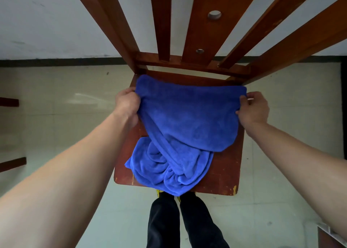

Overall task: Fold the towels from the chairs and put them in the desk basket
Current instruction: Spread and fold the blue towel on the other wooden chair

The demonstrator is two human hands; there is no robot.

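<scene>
A blue towel [187, 120] lies on the seat of a red-brown wooden chair [225, 169]. Its upper edge is stretched across the rear of the seat, just in front of the slatted back. The left hand [127, 103] has its fingers curled round the towel's edge at the chair's left side. The right hand [253, 107] pinches the opposite corner between thumb and fingers at the chair's right side. The lower part of the towel is bunched in loose folds on the front of the seat and hangs slightly over the front edge. The person's dark trouser legs [163, 219] stand just in front of the chair on a pale tiled floor [56, 116].
</scene>
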